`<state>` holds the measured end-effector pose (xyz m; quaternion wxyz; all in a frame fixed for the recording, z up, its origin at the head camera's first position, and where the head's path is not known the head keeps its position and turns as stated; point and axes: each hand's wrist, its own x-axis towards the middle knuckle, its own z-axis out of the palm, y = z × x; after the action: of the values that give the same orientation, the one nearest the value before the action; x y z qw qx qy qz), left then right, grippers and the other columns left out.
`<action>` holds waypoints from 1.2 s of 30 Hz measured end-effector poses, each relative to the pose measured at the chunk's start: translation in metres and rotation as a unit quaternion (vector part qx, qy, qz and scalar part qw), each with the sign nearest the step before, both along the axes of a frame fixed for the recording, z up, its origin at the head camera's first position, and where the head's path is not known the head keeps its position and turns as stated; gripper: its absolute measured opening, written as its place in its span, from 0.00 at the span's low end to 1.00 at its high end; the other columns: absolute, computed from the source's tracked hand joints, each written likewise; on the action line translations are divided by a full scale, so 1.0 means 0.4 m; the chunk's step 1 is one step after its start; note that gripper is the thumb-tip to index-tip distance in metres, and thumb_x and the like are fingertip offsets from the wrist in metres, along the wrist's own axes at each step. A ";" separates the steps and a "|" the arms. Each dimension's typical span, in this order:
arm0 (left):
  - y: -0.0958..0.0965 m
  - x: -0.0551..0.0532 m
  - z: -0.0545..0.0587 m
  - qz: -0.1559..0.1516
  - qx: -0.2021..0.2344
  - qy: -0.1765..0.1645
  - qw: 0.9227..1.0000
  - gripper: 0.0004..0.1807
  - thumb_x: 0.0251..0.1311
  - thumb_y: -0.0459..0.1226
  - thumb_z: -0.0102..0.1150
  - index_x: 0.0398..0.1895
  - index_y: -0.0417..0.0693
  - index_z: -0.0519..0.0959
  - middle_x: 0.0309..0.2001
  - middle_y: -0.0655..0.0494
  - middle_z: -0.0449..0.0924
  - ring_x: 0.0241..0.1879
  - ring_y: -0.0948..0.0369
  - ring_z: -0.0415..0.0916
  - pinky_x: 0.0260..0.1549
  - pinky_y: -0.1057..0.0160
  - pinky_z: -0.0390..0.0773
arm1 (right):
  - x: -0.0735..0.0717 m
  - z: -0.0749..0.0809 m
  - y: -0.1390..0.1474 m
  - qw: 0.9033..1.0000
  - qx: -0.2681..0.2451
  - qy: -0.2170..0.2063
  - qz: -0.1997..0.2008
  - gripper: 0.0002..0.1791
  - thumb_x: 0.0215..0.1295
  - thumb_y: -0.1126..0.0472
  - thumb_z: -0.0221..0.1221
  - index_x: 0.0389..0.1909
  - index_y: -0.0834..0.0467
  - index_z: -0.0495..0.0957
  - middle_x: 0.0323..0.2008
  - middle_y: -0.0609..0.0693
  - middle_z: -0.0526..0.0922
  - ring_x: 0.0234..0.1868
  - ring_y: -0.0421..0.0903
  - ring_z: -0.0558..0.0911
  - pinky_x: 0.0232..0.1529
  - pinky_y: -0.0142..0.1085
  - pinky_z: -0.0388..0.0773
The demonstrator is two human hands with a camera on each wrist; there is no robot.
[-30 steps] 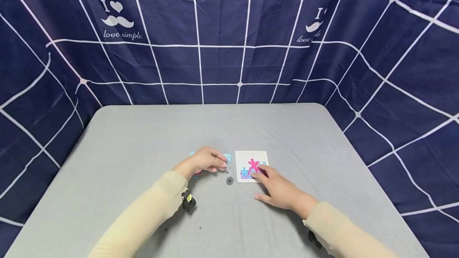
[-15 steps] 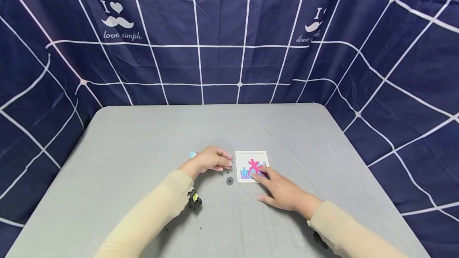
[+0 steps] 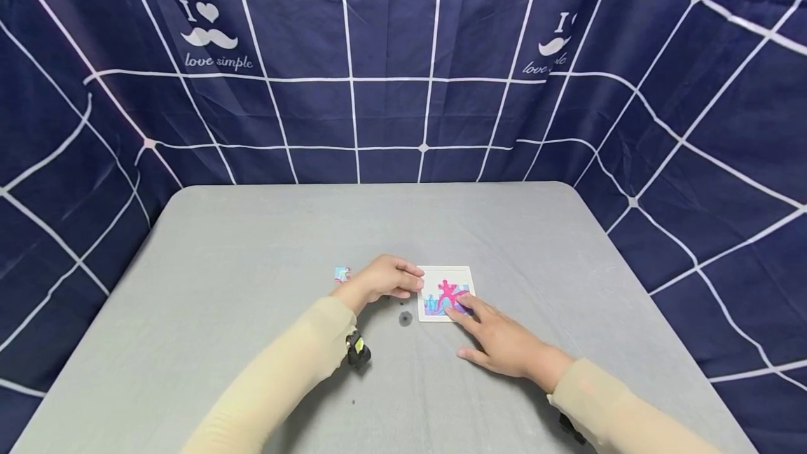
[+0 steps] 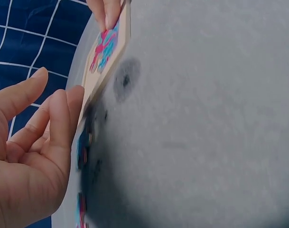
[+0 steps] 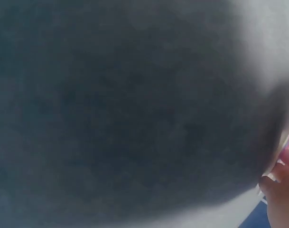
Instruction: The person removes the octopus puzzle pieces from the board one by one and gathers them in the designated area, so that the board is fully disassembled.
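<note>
A square white puzzle tray (image 3: pixel 446 272) lies on the table with joined pink, blue and purple jigsaw pieces (image 3: pixel 446 298) filling its nearer part. My left hand (image 3: pixel 391 277) reaches the tray's left edge, fingertips right at the rim. In the left wrist view its thumb (image 4: pixel 28 92) stands apart from the bent fingers, and no piece shows between them. My right hand (image 3: pixel 501 338) rests fingertips on the right side of the joined pieces, its thumb spread toward me. A loose jigsaw piece (image 3: pixel 342 274) lies left of my left hand, partly covered by it.
Below my left hand, dark-edged loose pieces (image 4: pixel 82 149) lie on the grey tabletop (image 3: pixel 284 230). A dark round stain (image 3: pixel 405 318) marks the cloth beside the tray. Navy curtains (image 3: pixel 391 111) with white grid lines enclose the table's back and sides.
My left hand has moved right, from beside the loose pieces to the tray's left edge. It now hides the blue piece that showed near its fingers. My right hand stays on the puzzle, shifting slightly.
</note>
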<state>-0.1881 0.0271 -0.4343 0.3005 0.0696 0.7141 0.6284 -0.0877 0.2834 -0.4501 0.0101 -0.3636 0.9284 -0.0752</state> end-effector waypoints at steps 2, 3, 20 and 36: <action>0.008 -0.001 -0.003 0.004 0.000 0.001 1.000 0.17 0.56 0.29 0.65 0.49 0.33 0.79 0.37 0.48 0.83 0.36 0.59 0.81 0.36 0.63 0.82 | 0.002 -0.006 0.002 1.000 0.005 -0.008 -0.005 0.39 0.66 0.40 0.55 0.71 0.57 0.60 0.67 0.62 0.58 0.67 0.59 0.60 0.63 0.51 0.63; 0.011 -0.002 -0.004 0.005 0.000 0.001 1.000 0.17 0.56 0.29 0.65 0.50 0.33 0.79 0.37 0.48 0.83 0.36 0.58 0.81 0.37 0.63 0.82 | 0.004 -0.008 0.003 1.000 0.007 -0.012 -0.008 0.39 0.66 0.40 0.54 0.71 0.56 0.59 0.68 0.62 0.57 0.68 0.59 0.59 0.64 0.51 0.63; 0.059 -0.005 -0.010 0.011 0.045 -0.038 0.998 0.18 0.59 0.25 0.60 0.52 0.28 0.75 0.41 0.40 0.81 0.39 0.55 0.81 0.40 0.62 0.81 | 0.025 -0.037 0.008 1.000 -0.024 0.005 -0.006 0.38 0.69 0.43 0.52 0.72 0.58 0.55 0.69 0.64 0.54 0.70 0.60 0.53 0.64 0.56 0.58; 0.077 -0.004 -0.004 0.023 0.029 -0.060 0.998 0.16 0.59 0.27 0.61 0.51 0.29 0.77 0.39 0.40 0.83 0.37 0.57 0.82 0.35 0.64 0.82 | 0.021 -0.034 0.003 0.999 -0.032 0.004 -0.007 0.38 0.69 0.43 0.52 0.72 0.59 0.56 0.69 0.64 0.54 0.69 0.62 0.54 0.63 0.57 0.59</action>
<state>-0.1896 0.0578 -0.4360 0.3256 0.0242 0.6777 0.6589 -0.0791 0.2847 -0.4637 -0.0057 -0.3572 0.9282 -0.1038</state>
